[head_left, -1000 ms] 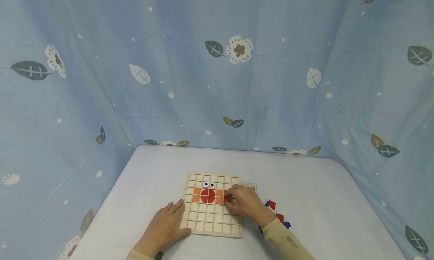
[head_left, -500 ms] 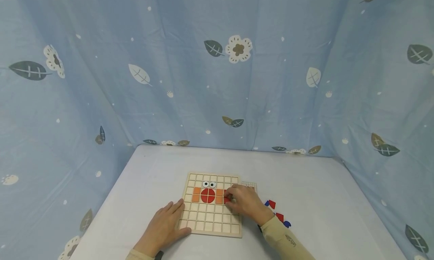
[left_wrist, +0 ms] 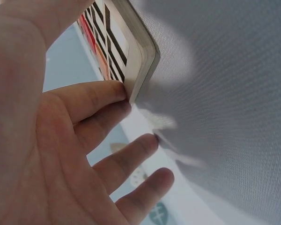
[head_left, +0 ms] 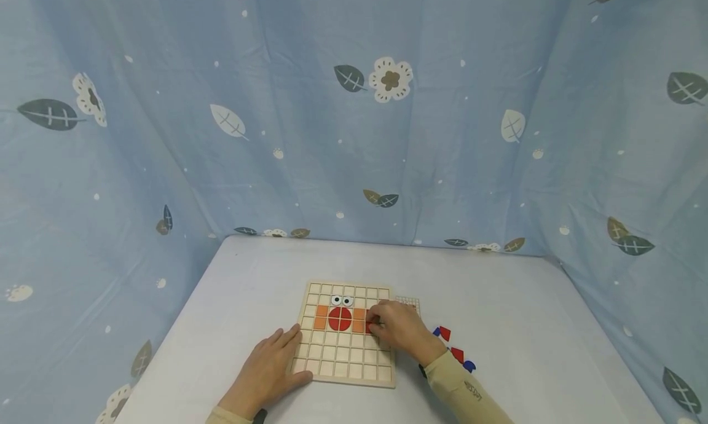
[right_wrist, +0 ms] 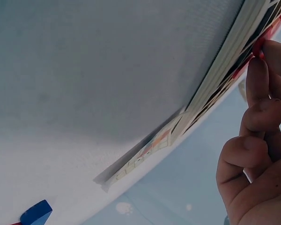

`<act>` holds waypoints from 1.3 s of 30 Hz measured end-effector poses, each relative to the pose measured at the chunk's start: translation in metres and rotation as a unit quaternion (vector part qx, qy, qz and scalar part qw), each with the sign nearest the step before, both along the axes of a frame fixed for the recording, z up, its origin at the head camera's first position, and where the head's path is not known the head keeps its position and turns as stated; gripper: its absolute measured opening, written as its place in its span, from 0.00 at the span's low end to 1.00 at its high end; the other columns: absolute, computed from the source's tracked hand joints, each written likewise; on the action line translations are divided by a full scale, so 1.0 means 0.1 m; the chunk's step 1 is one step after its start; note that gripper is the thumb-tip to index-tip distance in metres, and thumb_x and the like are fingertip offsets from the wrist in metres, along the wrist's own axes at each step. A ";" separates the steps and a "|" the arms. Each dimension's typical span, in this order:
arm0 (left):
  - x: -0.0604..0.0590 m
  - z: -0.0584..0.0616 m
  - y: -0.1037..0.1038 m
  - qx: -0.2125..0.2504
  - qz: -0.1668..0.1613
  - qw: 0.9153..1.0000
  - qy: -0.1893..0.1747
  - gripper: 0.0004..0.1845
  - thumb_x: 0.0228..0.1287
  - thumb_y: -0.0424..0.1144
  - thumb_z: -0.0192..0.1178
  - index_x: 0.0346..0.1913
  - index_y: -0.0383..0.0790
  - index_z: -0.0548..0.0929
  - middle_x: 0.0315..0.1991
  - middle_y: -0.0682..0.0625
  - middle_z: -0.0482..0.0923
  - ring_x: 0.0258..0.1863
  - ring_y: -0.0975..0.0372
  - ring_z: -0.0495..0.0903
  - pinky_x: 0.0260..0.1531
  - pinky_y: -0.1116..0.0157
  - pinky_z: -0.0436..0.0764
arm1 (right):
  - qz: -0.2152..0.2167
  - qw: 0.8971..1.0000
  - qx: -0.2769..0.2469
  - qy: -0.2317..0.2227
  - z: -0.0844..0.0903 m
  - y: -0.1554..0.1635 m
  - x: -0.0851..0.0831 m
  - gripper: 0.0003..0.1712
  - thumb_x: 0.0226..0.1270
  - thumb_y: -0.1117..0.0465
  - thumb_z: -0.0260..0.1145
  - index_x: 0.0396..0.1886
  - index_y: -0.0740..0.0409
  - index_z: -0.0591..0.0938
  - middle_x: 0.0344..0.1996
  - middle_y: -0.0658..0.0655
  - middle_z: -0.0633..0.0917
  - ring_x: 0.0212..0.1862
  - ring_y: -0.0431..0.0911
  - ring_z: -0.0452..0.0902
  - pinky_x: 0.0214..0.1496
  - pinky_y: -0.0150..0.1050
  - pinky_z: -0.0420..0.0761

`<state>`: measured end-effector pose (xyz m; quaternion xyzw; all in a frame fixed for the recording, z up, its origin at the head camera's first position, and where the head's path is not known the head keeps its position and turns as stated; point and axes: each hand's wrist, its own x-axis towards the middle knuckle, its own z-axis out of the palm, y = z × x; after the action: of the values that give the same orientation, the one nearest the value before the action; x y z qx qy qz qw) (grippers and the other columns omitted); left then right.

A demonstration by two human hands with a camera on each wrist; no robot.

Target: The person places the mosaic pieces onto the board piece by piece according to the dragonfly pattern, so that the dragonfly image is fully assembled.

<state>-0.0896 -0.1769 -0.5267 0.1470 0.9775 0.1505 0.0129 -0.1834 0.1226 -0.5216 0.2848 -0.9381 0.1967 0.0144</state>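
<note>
Two hands work at a pale wooden grid board [head_left: 345, 350] that lies flat on the white worktop [head_left: 498, 289], near its front edge. The left hand [head_left: 269, 370] lies flat at the board's near left corner, its fingers [left_wrist: 103, 96] straight and relaxed; the left wrist view shows the fingertips touching the board's side edge while the other fingers rest on the worktop just beside it.

The right hand [head_left: 402, 330] is over the right side of the board, fingers curled, pinching a small red piece [head_left: 369, 328] at the right end of the coloured row. In the right wrist view a sliver of that red piece [right_wrist: 258, 47] shows at the fingertips, pressed against the board's surface (whether it sits fully in its cell cannot be told).

On the board, a red circle [head_left: 340, 319] made of four quarter pieces fills the middle of the row, with orange squares [head_left: 321, 318] on its left and another orange square [head_left: 358, 319] on its right, next to the pinched piece. Two googly eyes [head_left: 341, 300] sit in the cells just above the circle.

A small gridded card [head_left: 408, 302] lies beyond the right hand, just off the board's right edge. Loose red and blue pieces [head_left: 455, 350] lie on the worktop to the right of the right wrist, apart from the board. Blue cloth with leaf and flower prints [head_left: 387, 104] hangs behind and at both sides.
</note>
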 end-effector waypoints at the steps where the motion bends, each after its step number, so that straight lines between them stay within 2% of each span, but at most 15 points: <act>1: 0.00 0.00 0.00 0.000 0.000 1.000 0.001 0.47 0.55 0.65 0.70 0.68 0.32 0.75 0.72 0.42 0.70 0.68 0.40 0.69 0.65 0.42 0.70 | 0.000 1.000 0.000 0.001 0.00 0.00 0.00 0.02 0.64 0.57 0.75 0.36 0.45 0.88 0.32 0.41 0.85 0.34 0.32 0.77 0.37 0.34 0.82; 11: -0.01 0.01 0.00 -0.001 -0.003 1.000 0.005 0.47 0.55 0.64 0.70 0.68 0.31 0.75 0.72 0.42 0.70 0.68 0.40 0.69 0.66 0.42 0.70 | -0.004 1.000 0.007 0.011 -0.04 -0.01 0.00 0.03 0.63 0.56 0.76 0.36 0.46 0.90 0.34 0.41 0.87 0.38 0.34 0.81 0.41 0.35 0.85; 17: -0.01 0.02 0.00 0.002 0.000 1.000 0.003 0.47 0.55 0.63 0.71 0.68 0.31 0.76 0.72 0.43 0.70 0.68 0.40 0.69 0.66 0.42 0.70 | 0.002 1.000 0.011 0.022 -0.03 -0.01 0.02 0.05 0.62 0.56 0.76 0.38 0.48 0.92 0.35 0.43 0.88 0.38 0.35 0.81 0.42 0.35 0.85; 23: -0.01 0.02 0.00 0.005 0.000 1.000 0.003 0.47 0.54 0.64 0.71 0.68 0.31 0.76 0.71 0.42 0.70 0.68 0.40 0.70 0.65 0.42 0.71 | 0.005 0.999 0.016 0.033 -0.01 0.02 0.05 0.08 0.63 0.55 0.75 0.42 0.47 0.91 0.37 0.43 0.88 0.40 0.37 0.83 0.47 0.41 0.85; 26: -0.01 0.01 0.00 0.006 -0.001 1.000 0.002 0.47 0.54 0.63 0.71 0.67 0.32 0.76 0.71 0.42 0.70 0.68 0.40 0.70 0.65 0.42 0.71 | -0.001 0.999 0.011 0.037 0.01 0.06 0.09 0.09 0.64 0.54 0.75 0.44 0.46 0.90 0.38 0.42 0.87 0.41 0.37 0.83 0.46 0.41 0.85; 30: -0.01 -0.01 0.00 0.006 -0.002 1.000 0.004 0.46 0.55 0.63 0.71 0.68 0.32 0.76 0.71 0.43 0.70 0.68 0.41 0.70 0.65 0.43 0.71 | -0.015 0.999 -0.017 0.046 0.08 0.19 0.14 0.11 0.63 0.55 0.76 0.46 0.46 0.90 0.38 0.42 0.86 0.37 0.37 0.81 0.37 0.36 0.83; 33: -0.01 -0.01 0.00 0.005 -0.002 1.000 0.007 0.47 0.55 0.63 0.70 0.68 0.31 0.76 0.71 0.43 0.70 0.68 0.41 0.69 0.65 0.43 0.71 | -0.025 0.997 -0.030 0.071 0.12 0.34 0.16 0.14 0.61 0.56 0.77 0.47 0.44 0.89 0.40 0.42 0.86 0.36 0.36 0.79 0.33 0.33 0.81; 36: -0.01 -0.01 0.00 0.006 -0.002 1.000 0.006 0.47 0.55 0.63 0.70 0.68 0.31 0.76 0.71 0.42 0.71 0.68 0.40 0.69 0.65 0.42 0.71 | -0.031 0.995 -0.033 0.093 0.13 0.54 0.17 0.18 0.60 0.57 0.78 0.50 0.44 0.88 0.43 0.42 0.86 0.37 0.37 0.80 0.35 0.34 0.82; 39: 0.00 0.00 -0.01 0.010 -0.002 1.000 0.001 0.47 0.55 0.63 0.70 0.68 0.31 0.76 0.71 0.42 0.70 0.68 0.40 0.69 0.65 0.42 0.70 | -0.033 0.994 -0.037 0.092 0.13 0.74 0.19 0.23 0.59 0.59 0.79 0.55 0.44 0.87 0.45 0.43 0.85 0.38 0.39 0.81 0.35 0.35 0.83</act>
<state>-0.0898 -0.1776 -0.5266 0.1496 0.9757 0.1597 0.0113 -0.1645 0.1969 -0.5090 0.2697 -0.9337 0.2036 0.1181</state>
